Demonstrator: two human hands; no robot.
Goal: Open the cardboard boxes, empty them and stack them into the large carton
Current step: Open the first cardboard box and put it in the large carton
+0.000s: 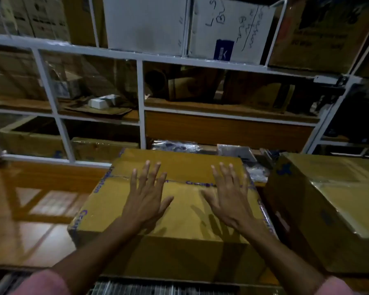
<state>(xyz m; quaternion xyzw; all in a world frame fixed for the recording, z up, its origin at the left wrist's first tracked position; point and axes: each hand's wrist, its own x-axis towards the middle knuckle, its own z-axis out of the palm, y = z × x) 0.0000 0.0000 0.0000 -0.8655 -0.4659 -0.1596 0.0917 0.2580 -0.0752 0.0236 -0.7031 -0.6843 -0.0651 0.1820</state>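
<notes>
Taped box [175, 211], seam running left-right, L hand [144, 199] & R hand [227, 199] flat, fingers spread on top.

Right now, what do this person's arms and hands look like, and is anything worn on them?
Two bare hands, left hand and right hand, with no gloves; no rings or watch can be made out. The forearms are bare, with short pink sleeves showing at the bottom edge.
</notes>
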